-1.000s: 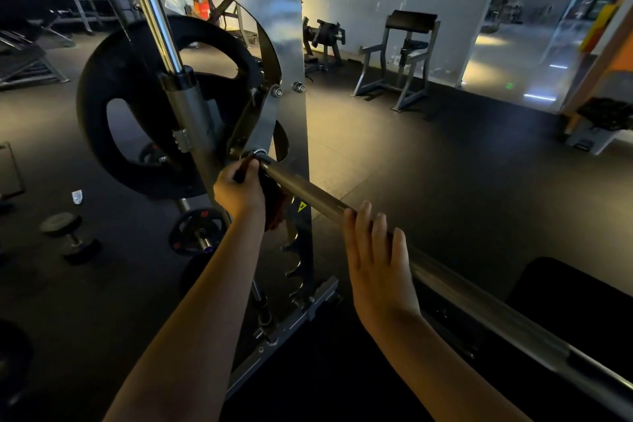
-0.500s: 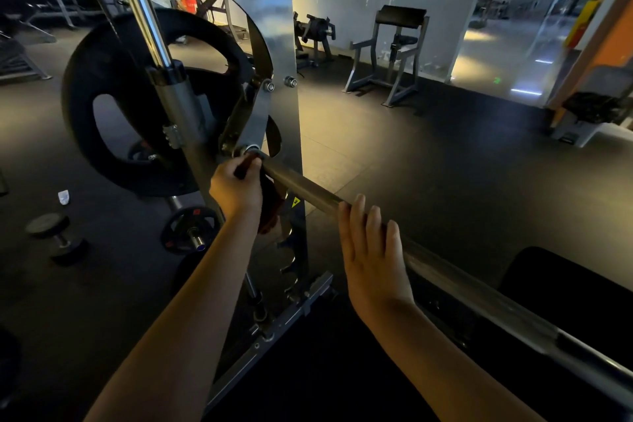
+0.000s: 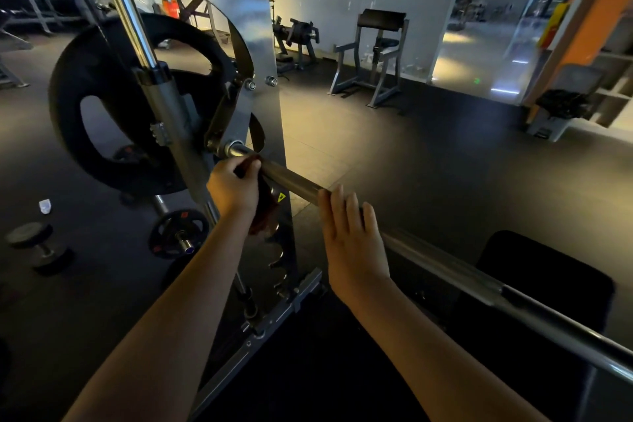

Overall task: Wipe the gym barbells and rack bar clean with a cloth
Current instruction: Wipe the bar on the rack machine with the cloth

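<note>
A steel rack bar (image 3: 442,259) runs from the rack's upright at centre left down to the lower right edge. My left hand (image 3: 233,187) grips a dark reddish cloth (image 3: 265,216) wrapped on the bar near its left end, just beside the collar (image 3: 230,149); the cloth's loose part hangs below the bar. My right hand (image 3: 352,236) rests on the bar a little further right, fingers straight and laid over it. A black weight plate (image 3: 102,106) hangs on the sleeve behind the upright.
The silver rack upright (image 3: 267,55) and chrome guide rod (image 3: 126,10) stand right ahead. A black bench pad (image 3: 548,281) lies under the bar at right. A dumbbell (image 3: 37,243) and small loaded bar (image 3: 180,233) lie on the floor at left. A person bends over far back.
My left hand with the cloth has slid a short way right along the bar, off the collar. My right hand stays resting on the bar.
</note>
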